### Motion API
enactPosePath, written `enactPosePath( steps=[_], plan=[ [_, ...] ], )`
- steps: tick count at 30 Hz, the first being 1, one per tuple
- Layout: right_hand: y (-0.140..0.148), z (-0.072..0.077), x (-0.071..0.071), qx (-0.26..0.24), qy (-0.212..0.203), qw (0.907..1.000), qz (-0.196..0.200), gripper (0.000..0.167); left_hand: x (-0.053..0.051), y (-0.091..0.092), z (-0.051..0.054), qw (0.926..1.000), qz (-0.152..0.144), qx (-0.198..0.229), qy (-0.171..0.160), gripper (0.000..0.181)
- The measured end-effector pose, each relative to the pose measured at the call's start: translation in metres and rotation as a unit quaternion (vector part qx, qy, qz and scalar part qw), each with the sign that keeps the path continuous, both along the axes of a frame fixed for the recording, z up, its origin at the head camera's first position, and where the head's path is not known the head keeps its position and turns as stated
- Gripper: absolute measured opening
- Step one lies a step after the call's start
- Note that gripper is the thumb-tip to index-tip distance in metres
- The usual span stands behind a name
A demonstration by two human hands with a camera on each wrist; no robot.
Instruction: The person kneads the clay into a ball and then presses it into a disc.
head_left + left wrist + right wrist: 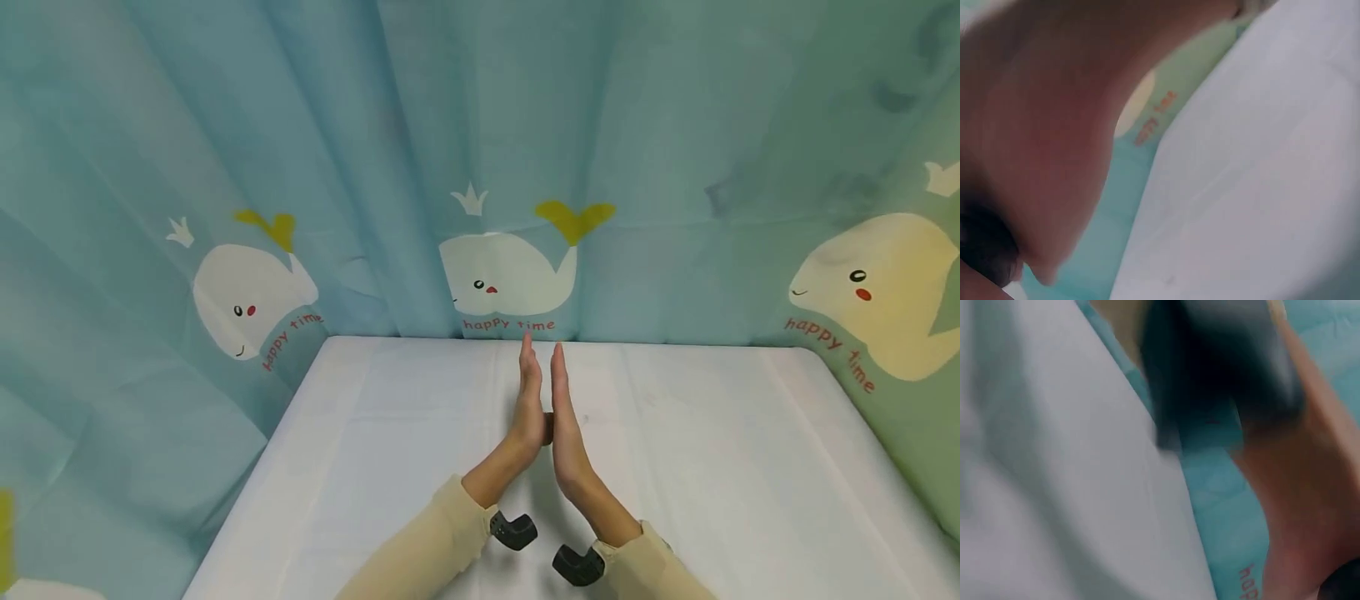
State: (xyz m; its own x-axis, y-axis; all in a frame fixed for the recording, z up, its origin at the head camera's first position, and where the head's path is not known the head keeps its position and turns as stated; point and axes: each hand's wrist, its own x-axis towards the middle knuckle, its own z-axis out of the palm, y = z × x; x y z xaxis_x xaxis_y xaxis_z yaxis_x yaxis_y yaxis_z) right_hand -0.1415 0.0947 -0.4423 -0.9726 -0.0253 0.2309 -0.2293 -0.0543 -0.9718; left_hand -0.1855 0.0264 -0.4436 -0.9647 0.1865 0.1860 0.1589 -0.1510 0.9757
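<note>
Both hands stand upright over the table, palms facing each other, fingers straight and pointing away. A small dark, rounded object [548, 428] is pressed between the palms, near their lower part. The left hand [529, 400] touches it from the left and the right hand [567, 425] from the right. Above it, a narrow gap separates the fingers. In the left wrist view the dark object [988, 247] shows at the lower left against skin. Only an edge of the dark object [1341, 581] appears at the lower right of the right wrist view. Its exact kind cannot be told.
A white-covered table [412, 400] lies under the hands. Behind it and at its sides hangs a blue-green curtain [675, 167] with whale prints. A black wrist camera [513, 531] sits on the left sleeve, and another black camera [578, 566] on the right sleeve, close together.
</note>
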Motion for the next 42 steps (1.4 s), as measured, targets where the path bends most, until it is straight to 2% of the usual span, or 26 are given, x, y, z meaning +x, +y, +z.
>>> enactPosePath(
  steps=[3,6,9,13,16,19,23,25,27,28,31,34,36,38,40,42],
  plan=[
    [-0.002,0.004,0.009,-0.001,0.006,0.9999,0.008,0.053,-0.004,-0.002,-0.003,0.9999,0.008,0.003,-0.006,0.058],
    [-0.003,0.008,0.009,-0.003,0.006,1.0000,0.007,0.053,-0.003,-0.003,-0.004,1.0000,0.002,-0.001,-0.006,0.058],
    [0.000,0.007,0.000,-0.012,-0.014,0.9998,-0.002,0.052,0.007,-0.001,-0.001,0.9996,-0.028,0.003,0.001,0.059],
    [0.011,-0.003,-0.017,-0.041,-0.060,0.9971,-0.021,0.053,0.024,0.000,0.008,0.9976,-0.068,0.006,0.016,0.059],
    [0.020,-0.011,-0.024,-0.073,-0.089,0.9931,-0.025,0.056,0.030,0.001,0.015,0.9951,-0.094,0.003,0.032,0.060],
    [0.020,-0.015,-0.021,-0.092,-0.080,0.9925,0.000,0.059,0.024,0.001,0.017,0.9963,-0.080,-0.002,0.032,0.059],
    [0.008,-0.012,-0.005,-0.066,-0.011,0.9967,0.046,0.056,0.007,-0.004,0.010,0.9999,-0.004,-0.001,-0.012,0.058],
    [0.004,-0.008,0.001,-0.046,0.023,0.9974,0.050,0.054,0.002,-0.006,0.006,0.9995,0.010,-0.003,-0.028,0.059],
    [0.005,-0.003,0.002,-0.037,0.045,0.9977,0.036,0.053,0.002,-0.006,0.002,0.9995,-0.002,-0.003,-0.032,0.060],
    [0.006,-0.001,0.001,-0.041,0.046,0.9977,0.027,0.053,0.004,-0.005,0.001,0.9995,-0.017,-0.006,-0.026,0.060],
    [0.014,0.005,-0.009,-0.053,0.013,0.9984,-0.012,0.053,0.014,-0.001,0.003,0.9975,-0.070,-0.001,-0.010,0.060],
    [0.024,0.001,-0.020,-0.078,-0.029,0.9959,-0.035,0.056,0.024,0.002,0.010,0.9945,-0.104,0.013,0.012,0.060],
    [0.028,-0.007,-0.023,-0.093,-0.043,0.9941,-0.037,0.057,0.028,0.002,0.017,0.9937,-0.108,0.026,0.011,0.060],
    [0.027,-0.014,-0.023,-0.101,-0.043,0.9936,-0.028,0.058,0.028,0.001,0.021,0.9939,-0.106,0.028,0.006,0.061],
    [0.021,-0.017,-0.017,-0.091,-0.031,0.9953,-0.014,0.057,0.024,0.000,0.021,0.9955,-0.092,0.024,0.002,0.061],
    [0.013,-0.015,-0.010,-0.073,-0.006,0.9973,-0.004,0.056,0.018,-0.001,0.018,0.9971,-0.072,0.018,-0.016,0.060]
  ],
)
